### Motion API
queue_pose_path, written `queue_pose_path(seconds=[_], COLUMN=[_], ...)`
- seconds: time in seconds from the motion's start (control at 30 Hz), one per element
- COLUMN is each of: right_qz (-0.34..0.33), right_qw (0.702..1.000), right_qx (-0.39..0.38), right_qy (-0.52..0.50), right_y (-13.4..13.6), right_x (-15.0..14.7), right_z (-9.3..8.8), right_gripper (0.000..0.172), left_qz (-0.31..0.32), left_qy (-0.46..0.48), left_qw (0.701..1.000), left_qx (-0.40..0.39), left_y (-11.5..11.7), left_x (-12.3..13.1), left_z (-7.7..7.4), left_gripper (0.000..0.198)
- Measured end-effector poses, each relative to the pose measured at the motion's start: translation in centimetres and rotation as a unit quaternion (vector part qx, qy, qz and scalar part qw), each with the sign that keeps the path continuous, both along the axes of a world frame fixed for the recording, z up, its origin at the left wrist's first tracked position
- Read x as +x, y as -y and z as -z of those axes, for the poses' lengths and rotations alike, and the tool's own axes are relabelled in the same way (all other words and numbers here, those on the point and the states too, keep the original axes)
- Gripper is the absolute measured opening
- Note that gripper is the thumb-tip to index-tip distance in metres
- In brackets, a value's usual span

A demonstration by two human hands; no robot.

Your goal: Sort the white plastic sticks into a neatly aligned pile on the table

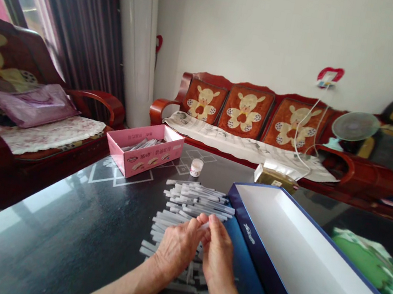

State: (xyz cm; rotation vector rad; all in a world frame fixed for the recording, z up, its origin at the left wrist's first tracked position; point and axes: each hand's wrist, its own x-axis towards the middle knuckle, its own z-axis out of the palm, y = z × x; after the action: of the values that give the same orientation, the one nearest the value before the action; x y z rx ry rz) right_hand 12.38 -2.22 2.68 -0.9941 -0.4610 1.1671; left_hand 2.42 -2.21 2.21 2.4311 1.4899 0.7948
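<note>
My left hand (pixel 176 247) and my right hand (pixel 217 257) meet above a loose heap of white plastic-wrapped sticks (pixel 190 201) on the dark glass table (pixel 53 223). A short white stick (pixel 204 225) shows between the fingertips of both hands, mostly hidden by them. Part of the heap lies under my hands and out of sight. To the right of my right hand lies an open, shallow box with a white inside and dark blue rim (pixel 312 269). My right wrist is close to its blue lid or side panel (pixel 248 283).
Past the heap, a pink cardboard box (pixel 142 150) holds more sticks, and a small white-capped jar (pixel 196 167) stands beside it. A gold packet (pixel 276 179) rests at the far edge. Behind the table are a red wooden sofa (pixel 241 109) and an armchair (pixel 35 113).
</note>
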Motion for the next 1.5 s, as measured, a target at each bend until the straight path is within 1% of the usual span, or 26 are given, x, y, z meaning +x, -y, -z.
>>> queue_pose_path(seconds=[0.07, 0.13, 0.23, 0.3, 0.33, 0.37, 0.43, 0.47, 0.5, 0.53, 0.57, 0.6, 0.67, 0.7, 0.73, 0.77, 0.83, 0.9, 1.0, 1.07, 1.13, 1.2, 1.27, 1.37, 1.43, 1.5], right_qz=[0.011, 0.015, -0.006, -0.028, -0.039, -0.051, -0.077, -0.089, -0.097, -0.102, -0.102, -0.099, -0.087, -0.08, -0.071, -0.061, -0.036, -0.012, 0.015, 0.019, 0.005, -0.017, -0.036, -0.061, -0.08, -0.097], right_qw=[1.0, 1.0, 1.0, 0.999, 0.998, 0.997, 0.994, 0.992, 0.991, 0.991, 0.991, 0.991, 0.993, 0.995, 0.996, 0.997, 0.999, 1.0, 1.0, 1.0, 1.0, 0.999, 0.998, 0.996, 0.994, 0.992], right_qx=[-0.001, -0.003, 0.002, 0.017, 0.026, 0.035, 0.053, 0.06, 0.066, 0.07, 0.073, 0.073, 0.058, 0.046, 0.036, 0.028, 0.02, 0.006, -0.012, -0.011, -0.004, 0.008, 0.026, 0.048, 0.055, 0.054], right_qy=[0.003, -0.003, -0.023, -0.037, -0.043, -0.05, -0.058, -0.06, -0.059, -0.057, -0.056, -0.054, -0.047, -0.04, -0.031, -0.023, -0.016, -0.016, -0.006, -0.005, -0.017, -0.03, -0.039, -0.044, -0.048, -0.059], right_y=[0.1, 0.1, 0.2, 0.1, 0.1, 0.1, 0.1, 0.1, 0.1, 0.1, 0.1, 0.1, 0.1, 0.1, 0.1, 0.1, 0.1, 0.2, 0.2, 0.2, 0.2, 0.1, 0.1, 0.1, 0.2, 0.3], right_x=[-0.1, -0.1, 0.2, 0.5, 0.8, 1.0, 1.4, 1.5, 1.6, 1.6, 1.5, 1.4, 1.1, 0.9, 0.6, 0.3, -0.1, -0.4, -0.5, -0.4, -0.1, 0.2, 0.6, 1.0, 1.3, 1.5], right_z=[0.1, 0.0, -0.2, -0.4, -0.4, -0.5, -0.7, -0.8, -0.9, -1.0, -1.0, -1.0, -0.9, -0.8, -0.6, -0.4, -0.1, 0.0, 0.0, -0.1, -0.3, -0.4, -0.5, -0.7, -1.0, -1.2], right_gripper=[0.033, 0.035, 0.037, 0.037, 0.036, 0.034, 0.032, 0.031, 0.03, 0.03, 0.032, 0.034, 0.038, 0.038, 0.037, 0.035, 0.03, 0.03, 0.033, 0.036, 0.037, 0.037, 0.036, 0.032, 0.031, 0.03], left_qz=[0.011, 0.015, 0.015, 0.034, 0.052, 0.076, 0.129, 0.15, 0.165, 0.175, 0.173, 0.158, 0.103, 0.072, 0.043, 0.022, -0.006, -0.023, -0.012, 0.006, 0.017, 0.036, 0.07, 0.119, 0.145, 0.166], left_qy=[-0.018, 0.003, 0.11, 0.213, 0.269, 0.321, 0.405, 0.431, 0.446, 0.451, 0.446, 0.431, 0.366, 0.324, 0.284, 0.248, 0.192, 0.147, 0.104, 0.117, 0.166, 0.24, 0.331, 0.455, 0.51, 0.54], left_qw=[1.0, 1.0, 0.993, 0.97, 0.947, 0.915, 0.831, 0.795, 0.771, 0.765, 0.777, 0.806, 0.885, 0.919, 0.944, 0.96, 0.976, 0.985, 0.993, 0.992, 0.983, 0.962, 0.915, 0.804, 0.731, 0.67], left_qx=[0.011, 0.0, -0.042, -0.11, -0.166, -0.232, -0.358, -0.4, -0.423, -0.426, -0.409, -0.374, -0.268, -0.212, -0.165, -0.132, -0.101, -0.084, -0.059, -0.055, -0.071, -0.126, -0.22, -0.365, -0.43, -0.481], left_y=[0.0, 0.0, -0.1, -0.3, -0.5, -0.6, -1.0, -1.1, -1.2, -1.2, -1.1, -1.0, -0.7, -0.6, -0.4, -0.3, -0.1, -0.1, -0.1, 0.0, 0.0, -0.1, -0.3, -0.6, -0.8, -0.8], left_x=[0.0, 0.0, 0.1, 0.1, 0.0, 0.0, -0.2, -0.3, -0.3, -0.3, -0.3, -0.2, 0.0, 0.1, 0.2, 0.3, 0.4, 0.4, 0.2, 0.1, 0.1, 0.2, 0.2, 0.2, 0.1, 0.1], left_z=[-0.1, -0.2, -0.5, -0.9, -1.1, -1.3, -1.6, -1.6, -1.7, -1.7, -1.7, -1.7, -1.5, -1.3, -1.1, -0.8, -0.3, 0.1, 0.1, -0.3, -0.8, -1.3, -1.5, -1.8, -1.9, -1.9], left_gripper=[0.024, 0.024, 0.021, 0.022, 0.024, 0.028, 0.035, 0.037, 0.038, 0.039, 0.039, 0.037, 0.031, 0.026, 0.02, 0.017, 0.018, 0.021, 0.025, 0.026, 0.023, 0.022, 0.028, 0.038, 0.039, 0.039])
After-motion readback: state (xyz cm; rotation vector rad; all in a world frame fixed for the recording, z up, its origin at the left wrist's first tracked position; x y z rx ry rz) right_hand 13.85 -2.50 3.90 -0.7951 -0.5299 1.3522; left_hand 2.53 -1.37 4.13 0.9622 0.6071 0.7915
